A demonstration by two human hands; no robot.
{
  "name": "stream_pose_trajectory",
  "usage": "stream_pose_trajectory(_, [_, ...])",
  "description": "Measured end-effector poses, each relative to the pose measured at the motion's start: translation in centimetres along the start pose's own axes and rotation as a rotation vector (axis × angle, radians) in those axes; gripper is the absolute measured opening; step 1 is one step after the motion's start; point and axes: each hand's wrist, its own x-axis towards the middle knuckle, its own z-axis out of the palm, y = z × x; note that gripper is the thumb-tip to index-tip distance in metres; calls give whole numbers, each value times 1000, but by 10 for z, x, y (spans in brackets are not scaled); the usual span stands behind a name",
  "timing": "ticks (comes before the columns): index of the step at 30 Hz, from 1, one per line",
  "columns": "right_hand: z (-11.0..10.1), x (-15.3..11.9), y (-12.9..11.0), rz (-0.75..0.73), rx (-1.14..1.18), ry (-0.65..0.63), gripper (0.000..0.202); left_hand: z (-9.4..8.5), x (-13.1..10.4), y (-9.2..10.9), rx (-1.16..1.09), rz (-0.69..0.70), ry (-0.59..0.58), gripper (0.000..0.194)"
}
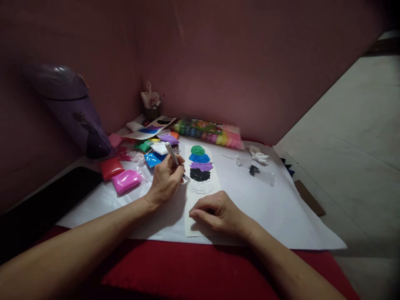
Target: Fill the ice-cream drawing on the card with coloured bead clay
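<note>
My left hand is closed around a slim pen-like tool with a whitish top end. Its thin metallic tip touches or hovers at the left edge of a white textured clay patch; which of the two I cannot tell. This patch is the lowest on a narrow cream card strip. Above it on the strip sit black, purple, blue and green clay patches. My right hand rests over the strip's lower part, fingers curled, with nothing visible in them.
Several colored clay packets, including a pink one, lie left of the strip. A clear pack of colored clay lies behind. White clay lumps and an opened clear wrapper lie right. A purple cylindrical container stands left.
</note>
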Motion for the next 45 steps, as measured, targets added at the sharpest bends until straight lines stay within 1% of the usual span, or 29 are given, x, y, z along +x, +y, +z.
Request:
stream_pose_trajectory(7, [1, 0, 0, 8, 9, 4, 23, 1, -1, -1, 12, 38, -69, 8])
stream_pose_trajectory(14, [-1, 1, -1, 11, 17, -6, 23, -1, 0, -3, 37, 41, -16, 9])
stream_pose_trajectory(20, [-1, 0, -1, 13, 18, -9, 22, -2, 0, 1, 14, 19, 13, 8])
stream_pose_trajectory(29, [-1, 1, -1, 10, 4, -5, 23, -3, -1, -1, 54, 15, -26, 9])
stream_pose_trajectory(38, [-1, 1, 0, 1, -4, -5, 22, -3, 0, 2, 31, 14, 25, 9])
stream_pose_trajectory(45, [0, 0, -1, 6, -6, -5, 23, -4, -1, 0, 52, 3, -30, 9])
